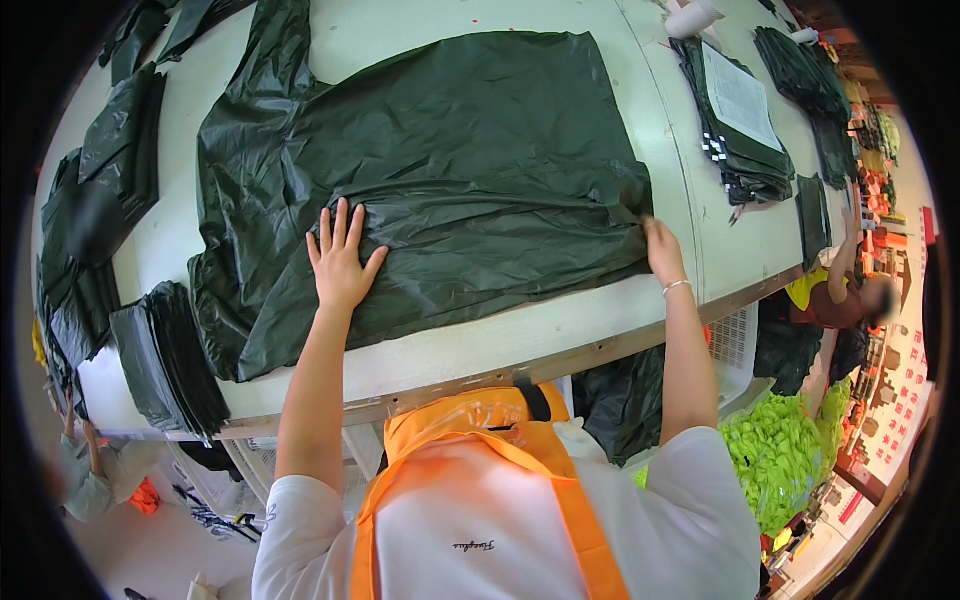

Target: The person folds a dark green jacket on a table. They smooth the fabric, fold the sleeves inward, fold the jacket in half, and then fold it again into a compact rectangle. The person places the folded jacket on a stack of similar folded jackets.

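A large dark green garment of thin, shiny fabric lies spread over the pale table, with a sleeve-like part running away at the far left. Creases cross its near half. My left hand presses flat on the near left part, fingers spread. At the right edge, my right hand has its fingers closed on the garment's border, where the fabric bunches a little. The fingertips there are partly hidden by the cloth.
Folded dark stacks lie on the table at left and far right, one topped by a white paper sheet. A white roll lies behind. Below right are a white crate and bright green bundles. Other people stand at both sides.
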Demonstrator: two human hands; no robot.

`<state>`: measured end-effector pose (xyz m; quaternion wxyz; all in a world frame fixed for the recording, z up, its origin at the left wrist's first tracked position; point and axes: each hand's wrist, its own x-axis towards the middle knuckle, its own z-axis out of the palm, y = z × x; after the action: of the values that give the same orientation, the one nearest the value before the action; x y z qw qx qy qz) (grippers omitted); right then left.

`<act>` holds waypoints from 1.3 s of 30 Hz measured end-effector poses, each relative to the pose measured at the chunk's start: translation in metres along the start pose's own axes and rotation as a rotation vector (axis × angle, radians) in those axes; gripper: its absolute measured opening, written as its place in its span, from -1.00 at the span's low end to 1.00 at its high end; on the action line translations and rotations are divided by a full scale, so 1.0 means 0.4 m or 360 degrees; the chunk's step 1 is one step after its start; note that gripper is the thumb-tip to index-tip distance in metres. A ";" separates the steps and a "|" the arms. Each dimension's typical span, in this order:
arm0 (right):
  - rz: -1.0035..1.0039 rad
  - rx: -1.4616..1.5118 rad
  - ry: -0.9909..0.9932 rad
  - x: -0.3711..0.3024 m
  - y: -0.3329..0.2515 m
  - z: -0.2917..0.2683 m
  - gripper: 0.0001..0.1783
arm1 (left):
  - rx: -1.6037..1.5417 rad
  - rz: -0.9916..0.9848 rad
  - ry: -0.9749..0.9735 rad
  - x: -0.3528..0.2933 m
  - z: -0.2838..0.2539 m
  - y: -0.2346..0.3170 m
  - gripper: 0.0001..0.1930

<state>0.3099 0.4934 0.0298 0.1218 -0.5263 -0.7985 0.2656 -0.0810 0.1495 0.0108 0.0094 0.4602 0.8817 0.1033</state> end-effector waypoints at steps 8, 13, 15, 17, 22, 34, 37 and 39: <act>0.0083 -0.0418 -0.0732 0.268 -0.273 -0.044 -0.40 | 0.0033 -0.0009 -0.0046 0.008 -0.012 0.005 -0.26; -0.0115 -0.0403 0.0098 0.300 -0.131 -0.044 -0.50 | -0.0122 -0.0051 -0.0016 0.015 -0.037 0.010 -0.27; -0.0283 -0.0268 0.0474 0.291 -0.093 -0.023 -0.53 | -0.0250 0.0018 -0.0072 0.016 -0.034 -0.012 -0.24; -0.0957 -0.0396 0.0681 0.174 -0.380 -0.052 -0.63 | -0.0488 0.0019 0.0032 -0.035 -0.087 -0.060 -0.23; -0.1168 -0.1195 -0.0286 0.030 -0.389 0.067 -0.38 | 0.0173 -0.0216 -0.0098 -0.159 -0.158 -0.211 -0.19; -0.1452 -0.0780 -0.0141 0.518 -0.663 0.214 -0.42 | 0.0123 -0.0712 0.0457 0.322 -0.145 -0.548 -0.02; -0.1372 -0.1319 -0.0016 0.659 -0.718 0.307 -0.15 | -0.0211 -0.1190 0.0271 0.574 -0.129 -0.629 0.22; -0.1062 -0.1481 -0.0460 0.696 -0.761 0.313 -0.16 | -0.0212 -0.1352 -0.0112 0.659 -0.132 -0.637 0.15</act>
<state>-0.1013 0.6155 0.0704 -0.1551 -0.2033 -0.9619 -0.0964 -0.4450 0.2132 0.0346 0.1109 0.0581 0.9834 0.1311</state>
